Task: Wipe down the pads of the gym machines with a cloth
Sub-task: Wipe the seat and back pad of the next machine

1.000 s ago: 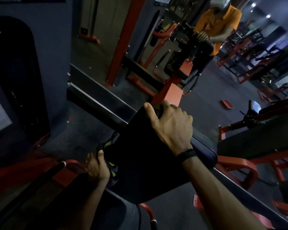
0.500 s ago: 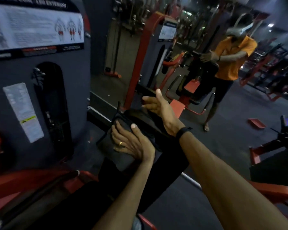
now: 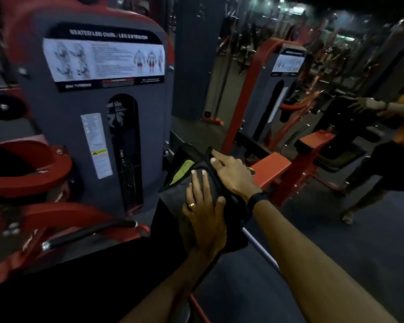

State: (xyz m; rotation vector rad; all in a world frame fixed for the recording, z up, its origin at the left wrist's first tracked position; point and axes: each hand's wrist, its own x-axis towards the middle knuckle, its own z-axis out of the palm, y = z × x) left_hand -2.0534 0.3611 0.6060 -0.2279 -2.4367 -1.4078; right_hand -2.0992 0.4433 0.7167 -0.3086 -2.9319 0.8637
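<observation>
Cloth [image 3: 197, 180], dark grey with a lime-green patch showing at its far-left fold, lies draped over the top of the black backrest pad [image 3: 173, 220], directly under my two hands. I read it as light and limp, something that bunches and slides unless pressed, so I want a flat palm on it rather than a pinch. My left hand [image 3: 204, 213] lies flat on it, fingers straight and spread, a ring on one finger. My right hand [image 3: 232, 176], just beyond and to the right of the left, rests with fingers extended over the pad's top edge, pressing the cloth's dark border; it curls round nothing that I can see. The pad itself looks firm vinyl, probably slick.

Much is dim. I cannot tell where the cloth ends and the pad begins beneath my left palm. The pad's lower part merges into shadow. The leg curl machine's instruction placard [image 3: 104, 60] is too blurred to read beyond the heading. A person at the far right is cut off.
</observation>
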